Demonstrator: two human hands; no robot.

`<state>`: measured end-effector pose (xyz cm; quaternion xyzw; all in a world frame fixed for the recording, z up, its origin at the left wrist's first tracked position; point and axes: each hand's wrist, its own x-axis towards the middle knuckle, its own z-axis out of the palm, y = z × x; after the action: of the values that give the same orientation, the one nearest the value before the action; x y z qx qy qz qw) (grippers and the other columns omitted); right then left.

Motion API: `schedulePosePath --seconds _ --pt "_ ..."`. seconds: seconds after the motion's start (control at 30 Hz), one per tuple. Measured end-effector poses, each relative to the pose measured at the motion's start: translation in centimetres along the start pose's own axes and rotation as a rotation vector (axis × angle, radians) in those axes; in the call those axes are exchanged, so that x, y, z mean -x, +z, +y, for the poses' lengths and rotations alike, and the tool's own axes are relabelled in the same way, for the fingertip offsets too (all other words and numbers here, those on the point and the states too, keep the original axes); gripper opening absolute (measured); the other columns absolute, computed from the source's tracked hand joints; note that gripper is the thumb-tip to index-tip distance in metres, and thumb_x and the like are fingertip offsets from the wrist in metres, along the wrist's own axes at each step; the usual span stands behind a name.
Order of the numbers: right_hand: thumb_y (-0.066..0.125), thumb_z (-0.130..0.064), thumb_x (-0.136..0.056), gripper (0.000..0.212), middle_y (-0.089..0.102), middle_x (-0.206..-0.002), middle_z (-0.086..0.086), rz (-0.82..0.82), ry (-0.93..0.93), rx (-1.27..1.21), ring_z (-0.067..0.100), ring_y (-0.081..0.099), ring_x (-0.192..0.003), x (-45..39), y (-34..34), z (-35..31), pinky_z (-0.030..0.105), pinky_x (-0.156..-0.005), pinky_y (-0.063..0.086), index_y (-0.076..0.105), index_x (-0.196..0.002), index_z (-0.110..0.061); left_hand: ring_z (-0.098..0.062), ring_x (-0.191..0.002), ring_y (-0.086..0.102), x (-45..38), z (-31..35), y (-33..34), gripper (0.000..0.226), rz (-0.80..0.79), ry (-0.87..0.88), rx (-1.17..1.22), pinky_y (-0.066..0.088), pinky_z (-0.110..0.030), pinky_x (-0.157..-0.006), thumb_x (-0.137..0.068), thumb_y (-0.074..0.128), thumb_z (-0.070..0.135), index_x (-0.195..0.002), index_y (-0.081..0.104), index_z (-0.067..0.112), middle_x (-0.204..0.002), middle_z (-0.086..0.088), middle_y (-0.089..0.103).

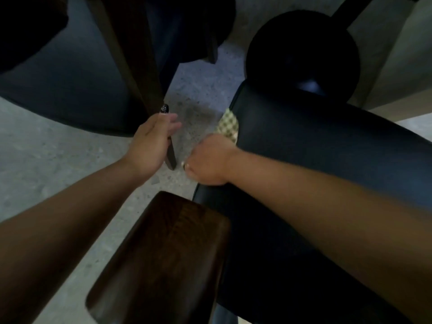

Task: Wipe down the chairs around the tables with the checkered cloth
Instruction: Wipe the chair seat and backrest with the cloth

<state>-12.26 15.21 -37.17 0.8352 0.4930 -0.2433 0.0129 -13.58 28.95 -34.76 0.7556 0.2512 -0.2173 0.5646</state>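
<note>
A dark padded chair seat (327, 141) fills the right side of the head view. My right hand (208, 160) grips the checkered cloth (228, 123) against the seat's left edge; only a small green-and-cream part of the cloth shows beyond my fingers. My left hand (152, 141) holds a dark wooden chair leg (170, 153) that slants down to the floor from the upper left. A dark wooden chair part (161, 258) lies below my hands, close to the camera.
Another dark chair (65, 85) stands at the upper left. A round black table base (301, 54) sits on the speckled grey floor (46, 146) at the upper right. A pale wall or panel (402, 61) is at the far right.
</note>
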Motion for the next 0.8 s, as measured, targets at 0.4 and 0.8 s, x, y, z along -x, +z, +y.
schedulePosePath --seconds 0.4,0.8 --pt "0.046 -0.020 -0.094 0.035 0.068 -0.098 0.026 0.657 0.271 -0.222 0.039 0.065 -0.089 5.3 0.0 6.8 0.043 -0.082 0.052 0.069 -0.099 0.007 -0.013 -0.122 0.053 -0.9 3.1 2.3 0.044 -0.135 -0.042 -0.070 0.038 -0.030 -0.103 -0.105 0.028 0.040 -0.137 0.048 0.019 -0.134 -0.003 0.058" --pt "0.041 -0.023 -0.094 0.054 0.035 -0.150 0.012 0.472 0.659 -0.335 0.029 0.035 -0.135 7.8 1.3 12.2 0.036 -0.109 0.022 0.034 -0.145 -0.007 -0.025 -0.141 0.024 -2.6 8.6 8.8 0.115 -0.536 0.330 -1.166 0.029 -0.028 -0.112 -0.079 0.076 0.039 -0.154 -0.007 0.013 -0.159 -0.013 0.013"
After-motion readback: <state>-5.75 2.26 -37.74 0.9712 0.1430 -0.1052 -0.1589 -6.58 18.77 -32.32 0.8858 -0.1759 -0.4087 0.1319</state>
